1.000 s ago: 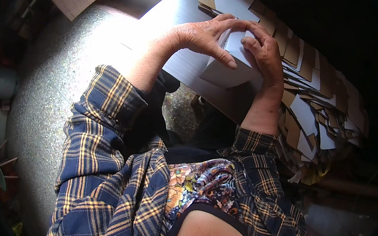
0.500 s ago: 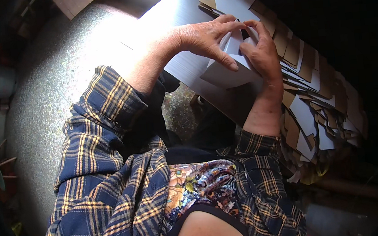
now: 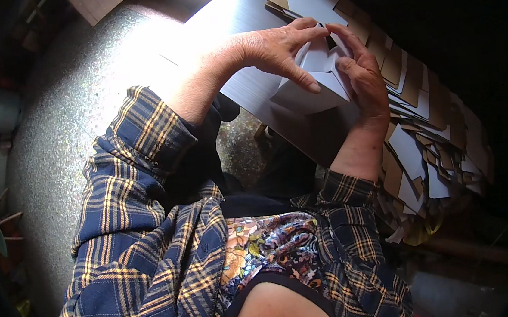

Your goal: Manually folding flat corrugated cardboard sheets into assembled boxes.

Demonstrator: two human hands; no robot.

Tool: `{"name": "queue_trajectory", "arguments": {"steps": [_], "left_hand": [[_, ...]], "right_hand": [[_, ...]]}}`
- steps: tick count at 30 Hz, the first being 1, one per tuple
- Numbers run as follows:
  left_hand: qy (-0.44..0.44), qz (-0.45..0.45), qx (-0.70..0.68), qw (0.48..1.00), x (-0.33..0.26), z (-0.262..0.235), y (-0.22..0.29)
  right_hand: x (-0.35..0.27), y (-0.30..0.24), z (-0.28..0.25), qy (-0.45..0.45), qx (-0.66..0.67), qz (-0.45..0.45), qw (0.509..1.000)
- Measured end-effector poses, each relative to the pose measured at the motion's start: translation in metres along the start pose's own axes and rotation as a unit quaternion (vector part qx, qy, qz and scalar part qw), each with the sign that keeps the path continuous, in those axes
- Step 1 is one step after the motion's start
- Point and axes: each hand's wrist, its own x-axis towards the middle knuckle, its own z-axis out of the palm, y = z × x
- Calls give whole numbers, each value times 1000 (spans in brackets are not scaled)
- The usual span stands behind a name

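Between my two hands a white folding carton (image 3: 311,97) rests on the table, its folded flaps standing up and its inside partly showing. My left hand (image 3: 284,50) grips its left side, with the thumb pressed on the near panel and the fingers over the far edge. Around the right side curves my right hand (image 3: 362,73), thumb bent at the right panel and fingertips at the far corner. Where the fingers of both hands meet at the far edge, the carton is partly covered.
A pale grey table (image 3: 230,19) lies under the carton. Along its right side spreads a big overlapping pile of flat carton blanks (image 3: 417,105), white and brown. Speckled floor (image 3: 80,101) shows at left. A wooden board (image 3: 98,4) is at the top left.
My right hand has shifted slightly right, and its thumb has pulled back from inside the carton to the right panel. More of the carton's inside shows. The left hand has hardly moved.
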Motion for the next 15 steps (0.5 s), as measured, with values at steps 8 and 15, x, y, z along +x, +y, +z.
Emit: {"name": "queue_trajectory", "arguments": {"steps": [8, 15], "left_hand": [[-4, -5, -12, 1000, -1, -2, 5], [-1, 12, -25, 1000, 2, 2, -1]], "right_hand": [[5, -3, 12, 75, -25, 105, 991], [6, 12, 14, 122, -117, 35, 985]]}}
